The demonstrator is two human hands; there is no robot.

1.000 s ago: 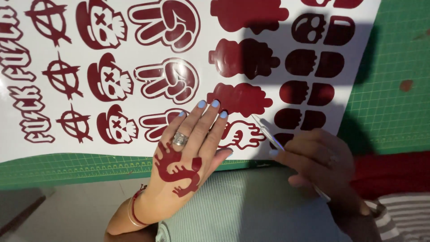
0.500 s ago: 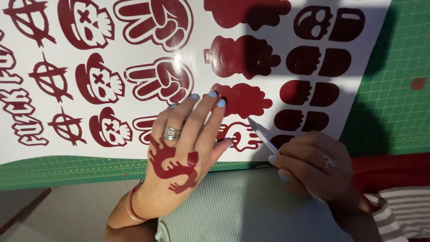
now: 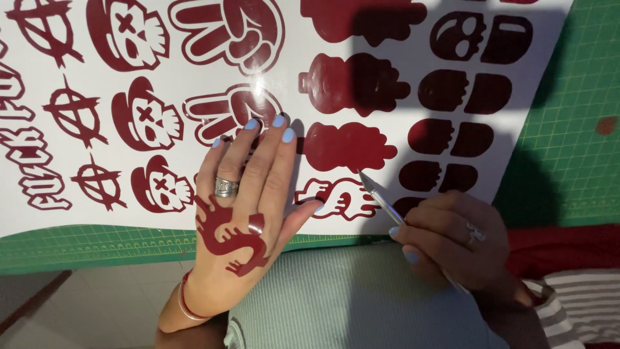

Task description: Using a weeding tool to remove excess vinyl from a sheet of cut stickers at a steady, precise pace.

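Nearest of all, a light green ribbed cloth is seen at the bottom, with a red and striped cloth at the near right. Just past it, the left hand is laid flat with its fingers spread, pressed down on the near edge of the big white sticker sheet. A dark red cut-out sticker is stuck on the back of this hand, and a silver ring is worn on one finger. To the right, a thin silver craft knife is pinched in the fingers of the right hand. Its sharp tip is pointed far and left, just beside a small dark red dripping-hand sticker at the near edge of the sheet. Farther away, the sheet is filled with dark red skulls, peace-sign hands, circled letters and plain blobs. Under the sheet a green cutting mat with a grid is spread, seen at the right and along the near edge.
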